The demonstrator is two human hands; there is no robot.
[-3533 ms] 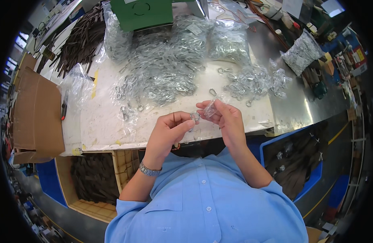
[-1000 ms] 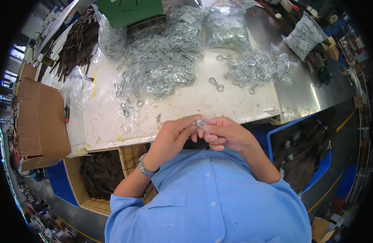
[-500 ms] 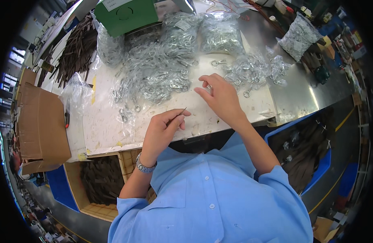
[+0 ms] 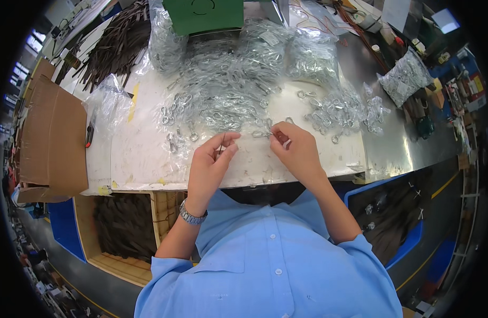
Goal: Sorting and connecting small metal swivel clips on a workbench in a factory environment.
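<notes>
My right hand (image 4: 297, 153) pinches shiny metal snap hooks (image 4: 262, 133) between thumb and fingertips, just above the white worktop. Beside it, my left hand (image 4: 208, 165) is curled with thumb and forefinger close together. A thin dark sliver (image 4: 220, 150) shows in its grasp, too small to name. Beyond both hands spreads a heap of clear-bagged snap hooks (image 4: 223, 85). To the right lies a smaller group of hooks in clear plastic (image 4: 329, 112), and a few more hooks (image 4: 171, 114) are at the heap's left edge.
A green box (image 4: 207, 16) stands behind the heap. On the left are a cardboard box (image 4: 53, 138), a red-and-black cutter (image 4: 89, 135) and dark strips (image 4: 119, 40). Below the worktop (image 4: 138, 167) sit a wooden crate (image 4: 87, 233) and a blue bin (image 4: 411, 241), both holding dark strips.
My right hand, previously apart from the hooks with its fingers spread, now grips some. My left hand has curled further round its thin dark sliver. The head view has shifted slightly.
</notes>
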